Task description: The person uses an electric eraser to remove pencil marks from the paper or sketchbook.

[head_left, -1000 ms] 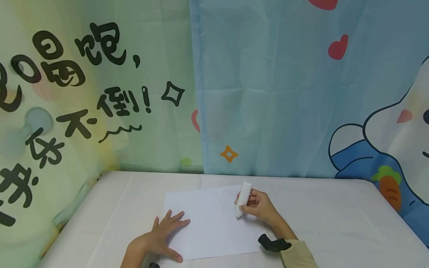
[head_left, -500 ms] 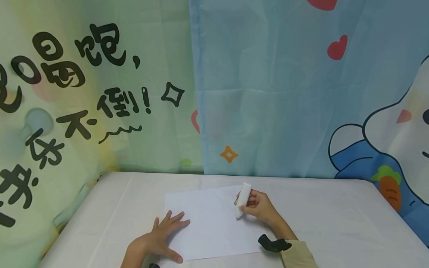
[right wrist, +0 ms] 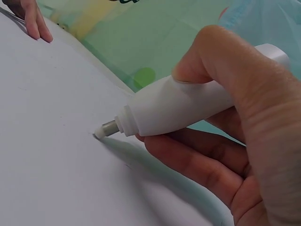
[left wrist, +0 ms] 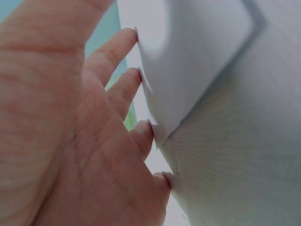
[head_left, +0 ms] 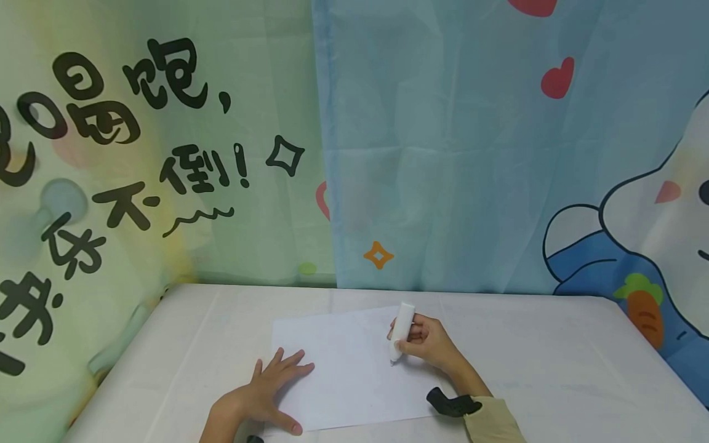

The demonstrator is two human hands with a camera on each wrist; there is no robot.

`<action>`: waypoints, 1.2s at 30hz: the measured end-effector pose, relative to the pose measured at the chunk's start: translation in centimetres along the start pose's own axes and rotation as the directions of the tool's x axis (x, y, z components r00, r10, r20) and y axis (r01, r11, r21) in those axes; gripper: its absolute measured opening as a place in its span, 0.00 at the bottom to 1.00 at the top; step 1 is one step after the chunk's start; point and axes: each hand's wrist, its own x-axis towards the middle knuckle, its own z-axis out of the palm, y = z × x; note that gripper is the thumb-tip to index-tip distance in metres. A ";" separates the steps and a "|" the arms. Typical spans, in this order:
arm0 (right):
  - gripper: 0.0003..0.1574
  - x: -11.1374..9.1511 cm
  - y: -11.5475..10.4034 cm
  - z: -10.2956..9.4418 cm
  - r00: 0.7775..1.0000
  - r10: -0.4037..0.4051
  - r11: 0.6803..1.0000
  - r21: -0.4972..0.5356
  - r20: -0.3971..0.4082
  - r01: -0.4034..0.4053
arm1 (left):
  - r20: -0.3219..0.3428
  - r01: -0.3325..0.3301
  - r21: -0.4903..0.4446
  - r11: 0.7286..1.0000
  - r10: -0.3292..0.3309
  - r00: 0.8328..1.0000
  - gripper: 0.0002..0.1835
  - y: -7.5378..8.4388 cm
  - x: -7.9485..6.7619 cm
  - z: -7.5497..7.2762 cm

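Note:
A white sheet of paper (head_left: pixel 349 375) lies on the white-covered table. My left hand (head_left: pixel 263 387) rests on its left edge with fingers spread; in the left wrist view the fingertips (left wrist: pixel 134 75) touch the paper and the cloth. In my right hand (head_left: pixel 432 344), thumb and fingers grip a white electric eraser (head_left: pixel 402 326), held at a slant over the right part of the sheet. Seen from the right wrist, the eraser (right wrist: pixel 174 106) has a metal collar and a small white tip that meets the paper (right wrist: pixel 56 155). A few faint specks mark the sheet there.
The tablecloth (head_left: pixel 554 357) stretches out on both sides of the paper. Behind the table hang a green curtain (head_left: pixel 266 246) with black lettering and a blue curtain (head_left: pixel 471 215) with hearts and a cartoon figure. A black strap (head_left: pixel 451 403) sits by the right sleeve.
The electric eraser's upper end has tipped very slightly to the left, its tip staying almost in place. My left hand and the paper have not moved.

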 end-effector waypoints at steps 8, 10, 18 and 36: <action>0.23 0.0 0.0 0.0 0.999 0.016 1.000 -0.020 -0.029 -0.017 | 0.000 0.007 0.009 1.000 -0.007 1.000 0.54 0.1 0.0 0.0; 0.23 0.0 0.0 0.0 1.000 0.013 1.000 -0.022 -0.029 -0.014 | 0.001 0.010 0.006 1.000 -0.010 1.000 0.54 0.2 -0.1 0.0; 0.23 0.1 -0.1 0.1 0.999 0.008 1.000 -0.014 -0.038 -0.009 | 0.003 0.018 0.003 1.000 -0.018 1.000 0.53 0.3 -0.1 -0.1; 0.22 0.1 0.0 0.1 1.000 -0.006 1.000 -0.010 -0.014 0.006 | 0.002 0.009 -0.005 1.000 -0.009 1.000 0.53 0.2 -0.1 -0.1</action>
